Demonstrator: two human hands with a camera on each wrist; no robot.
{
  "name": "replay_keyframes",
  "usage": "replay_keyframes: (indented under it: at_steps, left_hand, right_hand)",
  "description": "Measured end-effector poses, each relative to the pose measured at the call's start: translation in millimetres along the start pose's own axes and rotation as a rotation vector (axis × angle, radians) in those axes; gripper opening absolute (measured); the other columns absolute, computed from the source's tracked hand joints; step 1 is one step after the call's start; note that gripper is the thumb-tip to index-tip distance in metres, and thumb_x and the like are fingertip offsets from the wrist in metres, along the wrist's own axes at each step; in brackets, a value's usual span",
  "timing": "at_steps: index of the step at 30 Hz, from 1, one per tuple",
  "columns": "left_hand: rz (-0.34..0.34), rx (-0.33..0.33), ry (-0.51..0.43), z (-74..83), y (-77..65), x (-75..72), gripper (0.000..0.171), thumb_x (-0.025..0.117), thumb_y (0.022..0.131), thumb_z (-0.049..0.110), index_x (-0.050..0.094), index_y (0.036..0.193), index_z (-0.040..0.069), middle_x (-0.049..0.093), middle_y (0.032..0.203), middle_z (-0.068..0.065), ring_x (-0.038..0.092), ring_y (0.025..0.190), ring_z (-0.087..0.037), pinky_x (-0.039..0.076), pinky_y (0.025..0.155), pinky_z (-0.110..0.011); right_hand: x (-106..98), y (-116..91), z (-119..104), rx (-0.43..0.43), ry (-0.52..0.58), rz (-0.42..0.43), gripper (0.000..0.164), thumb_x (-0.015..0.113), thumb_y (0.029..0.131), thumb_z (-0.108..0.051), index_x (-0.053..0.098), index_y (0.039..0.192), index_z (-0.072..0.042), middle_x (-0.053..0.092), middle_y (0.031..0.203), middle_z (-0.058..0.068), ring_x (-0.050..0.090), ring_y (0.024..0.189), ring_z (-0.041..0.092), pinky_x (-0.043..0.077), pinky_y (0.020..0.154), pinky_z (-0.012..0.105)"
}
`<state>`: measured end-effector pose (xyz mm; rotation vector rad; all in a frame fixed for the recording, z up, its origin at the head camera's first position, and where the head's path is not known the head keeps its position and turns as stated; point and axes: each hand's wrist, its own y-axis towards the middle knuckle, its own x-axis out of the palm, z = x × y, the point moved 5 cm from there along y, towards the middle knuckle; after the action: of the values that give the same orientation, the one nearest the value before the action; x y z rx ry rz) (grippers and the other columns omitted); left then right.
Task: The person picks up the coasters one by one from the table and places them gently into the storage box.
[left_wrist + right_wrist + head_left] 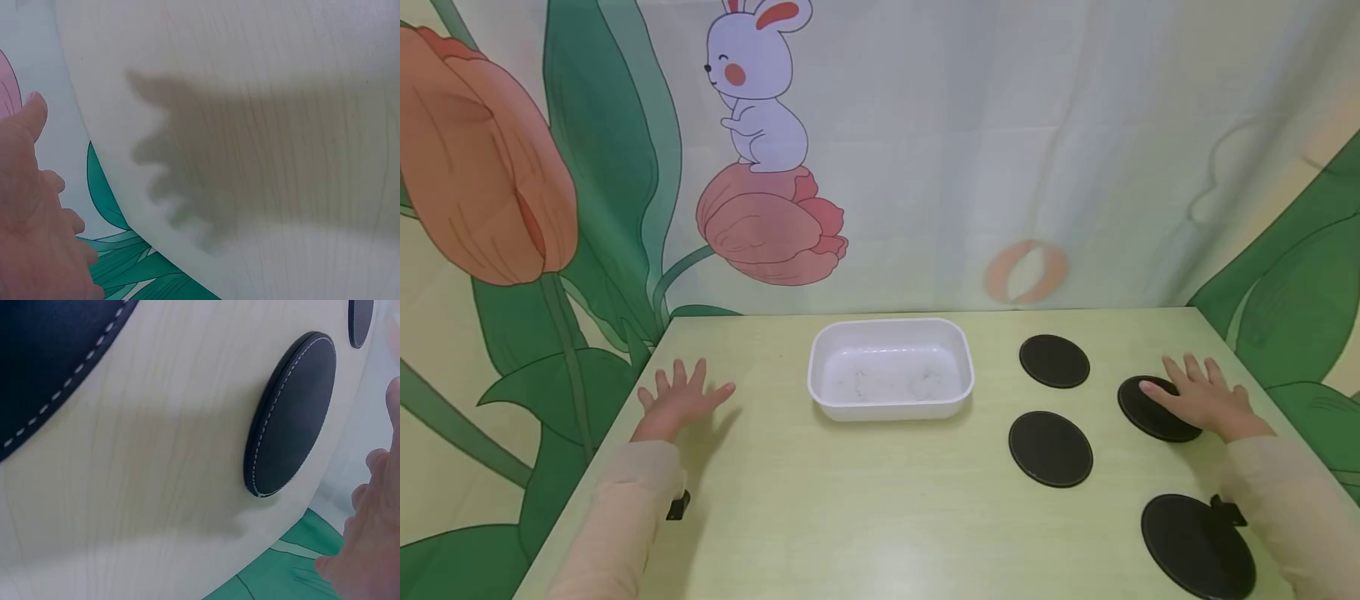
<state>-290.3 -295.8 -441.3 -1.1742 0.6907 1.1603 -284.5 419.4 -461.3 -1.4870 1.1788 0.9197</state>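
Note:
My left hand (679,404) hovers over the table's left side with fingers spread, holding nothing; its shadow falls on the wood in the left wrist view. On the other side my right hand (1208,400) is spread above a round black coaster (1153,412), overlapping its right part in the head view. In the right wrist view that hand shows at the right edge, with the stitched black coaster (292,419) beside it on the tabletop. A white rectangular tray (891,411) stands at the back middle, between the hands, with faint marks on its floor.
More black coasters lie on the right: one at the back (1054,361), one nearer the middle (1050,449) and one at the front (1198,546) by the right sleeve. The pale wooden table (850,517) ends at a curtain (925,208) printed with tulips and a rabbit.

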Motion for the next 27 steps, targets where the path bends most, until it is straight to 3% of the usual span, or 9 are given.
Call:
replay_keyframes:
  at_steps: [10, 18, 27]
  left_hand:
    - [0.012, 0.032, 0.007, 7.7, 1.8, -0.2, 0.092, 0.030, 0.082, 0.066, -0.003, 0.141, 0.003, -0.017, 0.140, -0.031, -0.020, 0.122, -0.055, -0.017, 0.087, -0.070]
    - [0.032, 0.095, 0.034, 32.5, -1.6, 0.3, 0.090, 0.032, 0.082, 0.066, 0.000, 0.142, 0.005, -0.012, 0.142, -0.030, -0.018, 0.124, -0.053, -0.015, 0.089, -0.070]
    - [0.059, 0.137, 0.086, 56.2, 5.7, 7.0, 0.087, 0.032, 0.083, 0.065, 0.004, 0.142, 0.008, -0.009, 0.143, -0.027, -0.014, 0.127, -0.050, -0.010, 0.093, -0.069]
  right_hand:
    - [-5.3, -3.2, -13.4, -0.031, -0.041, 0.015, 0.088, 0.028, 0.083, -0.066, 0.000, 0.141, -0.005, -0.006, 0.141, 0.032, -0.014, 0.125, 0.051, -0.002, 0.086, 0.074]
    - [-3.9, -6.0, -24.7, -0.061, -0.078, 0.012, 0.087, 0.028, 0.084, -0.066, 0.001, 0.142, -0.006, -0.005, 0.141, 0.031, -0.013, 0.126, 0.050, 0.000, 0.086, 0.074]
    - [-3.6, -7.9, -47.0, -0.100, -0.105, 0.038, 0.085, 0.029, 0.084, -0.065, 0.007, 0.142, -0.007, 0.002, 0.142, 0.029, -0.007, 0.129, 0.048, 0.004, 0.088, 0.073]
